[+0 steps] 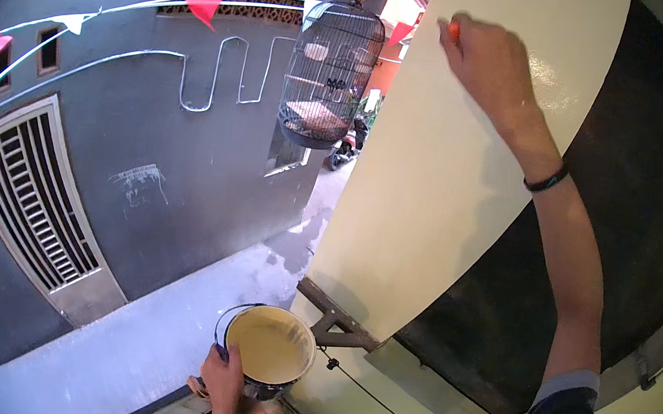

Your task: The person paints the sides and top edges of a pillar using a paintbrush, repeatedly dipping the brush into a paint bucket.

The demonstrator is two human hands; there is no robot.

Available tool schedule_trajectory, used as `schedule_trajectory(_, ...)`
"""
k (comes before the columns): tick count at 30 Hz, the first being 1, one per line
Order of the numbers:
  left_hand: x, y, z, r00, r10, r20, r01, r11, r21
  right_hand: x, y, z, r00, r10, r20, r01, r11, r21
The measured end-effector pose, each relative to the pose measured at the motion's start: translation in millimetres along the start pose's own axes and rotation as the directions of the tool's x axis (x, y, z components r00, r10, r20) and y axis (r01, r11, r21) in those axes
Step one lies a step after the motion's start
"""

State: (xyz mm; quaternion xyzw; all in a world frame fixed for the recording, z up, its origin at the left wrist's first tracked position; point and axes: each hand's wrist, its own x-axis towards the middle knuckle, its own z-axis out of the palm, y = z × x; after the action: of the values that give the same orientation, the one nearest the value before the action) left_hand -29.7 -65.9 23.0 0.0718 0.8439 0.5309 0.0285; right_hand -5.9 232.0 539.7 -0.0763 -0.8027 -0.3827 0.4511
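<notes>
My left hand [224, 376] is closed on the side of a dark bucket [265, 390], by its wire handle, low in the middle of the view. Cream-yellow paint [267, 349] lies inside the bucket. My right arm reaches high up along a cream wall [440, 181], which has a glossy patch beside the hand. The right hand [496, 73] is curled round an orange handle [454, 31]; only a small bit of it shows, and the rest of that tool is hidden behind the fingers.
A wooden bracket [338, 319] juts from the wall beside the bucket. Right of the cream strip is a large dark panel [611, 191]. A domed birdcage [330, 77] hangs ahead, near a bunting string [204, 8]. Left stand a grey wall [210, 153] and a barred door [38, 195]; an alley [156, 327] runs below.
</notes>
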Motion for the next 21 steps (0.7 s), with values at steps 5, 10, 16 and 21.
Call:
schedule_trajectory(5,-1.1,10.7,1.8,1.000,-0.011,0.025,0.011,1.000,-0.026,-79.1,-36.3,83.6,0.884,-0.449,0.127,0.461,0.798,-0.387)
schedule_trajectory(10,-5.8,-1.0,3.5,0.999,0.037,-0.018,-0.038,0.998,-0.050,-264.7,-144.7,116.8,0.655,-0.701,0.282,0.648,0.713,0.266)
schedule_trajectory(16,5.7,-23.9,19.6,0.996,0.086,-0.028,-0.089,0.985,-0.149,-243.5,-47.4,34.0,0.751,-0.248,0.612,-0.007,0.924,0.383)
schedule_trajectory(21,7.0,-18.8,19.8,0.997,0.061,-0.043,-0.066,0.989,-0.130,-121.0,46.7,-97.5,0.942,0.135,0.306,-0.182,0.975,0.130)
